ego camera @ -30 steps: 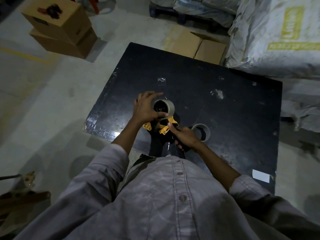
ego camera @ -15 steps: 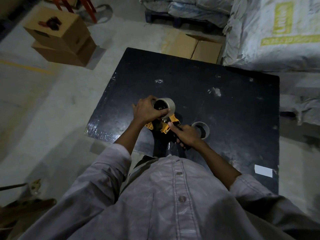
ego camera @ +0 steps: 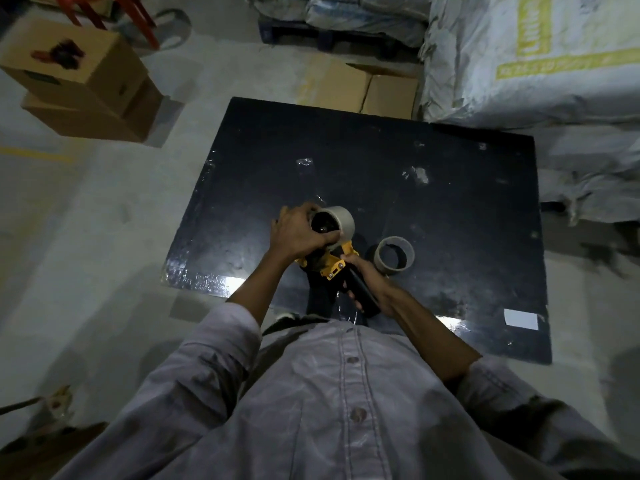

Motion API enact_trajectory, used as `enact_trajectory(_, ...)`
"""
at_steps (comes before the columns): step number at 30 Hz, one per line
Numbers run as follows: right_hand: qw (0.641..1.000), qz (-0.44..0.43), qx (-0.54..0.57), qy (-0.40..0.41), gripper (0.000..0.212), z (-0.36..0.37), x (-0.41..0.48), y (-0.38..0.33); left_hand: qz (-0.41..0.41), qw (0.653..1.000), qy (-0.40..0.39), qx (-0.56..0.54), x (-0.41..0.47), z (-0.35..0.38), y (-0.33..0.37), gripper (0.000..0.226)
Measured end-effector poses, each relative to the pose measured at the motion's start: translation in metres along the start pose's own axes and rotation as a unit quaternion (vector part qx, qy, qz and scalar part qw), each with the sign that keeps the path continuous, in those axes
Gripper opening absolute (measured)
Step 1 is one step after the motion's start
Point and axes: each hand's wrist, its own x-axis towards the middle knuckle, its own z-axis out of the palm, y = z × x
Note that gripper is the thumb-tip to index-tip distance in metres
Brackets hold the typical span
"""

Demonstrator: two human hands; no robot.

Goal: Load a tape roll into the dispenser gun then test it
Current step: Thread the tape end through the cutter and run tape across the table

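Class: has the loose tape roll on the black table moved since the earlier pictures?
No: the loose tape roll keeps its place on the black table, against the white label.

Stacked cardboard boxes (ego camera: 79,81) sit left of the black table (ego camera: 346,161), white sacks (ego camera: 519,57) right.

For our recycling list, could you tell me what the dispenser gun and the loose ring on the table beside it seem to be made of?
The dispenser gun looks like moulded plastic: a matt yellow frame with screw heads and a black handle; any metal cannot be told. The loose ring looks like bare cardboard, dull grey-brown and thin-walled, perhaps a spent core.
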Motion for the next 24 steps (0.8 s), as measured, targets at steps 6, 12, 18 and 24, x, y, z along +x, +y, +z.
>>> enact_trajectory(6,0.992,0.046,0.101,-0.060,0.070,0.016,0.001,0.004,-0.053,0.990,0.012,-0.130,0.003,-0.016,-0.025,0.082)
enact_trajectory(12,0.959,0.067,0.250,-0.116,0.066,0.049,-0.005,0.005,-0.121,0.952,0.026,-0.278,0.007,-0.018,-0.112,0.019)
enact_trajectory(18,0.913,0.072,0.373,-0.151,0.070,0.079,-0.006,-0.014,-0.014,0.951,-0.013,-0.309,-0.019,-0.038,-0.125,0.047)
enact_trajectory(24,0.895,0.058,0.417,-0.146,0.067,0.097,-0.011,-0.016,0.025,0.928,-0.071,-0.366,-0.009,-0.053,-0.127,0.063)
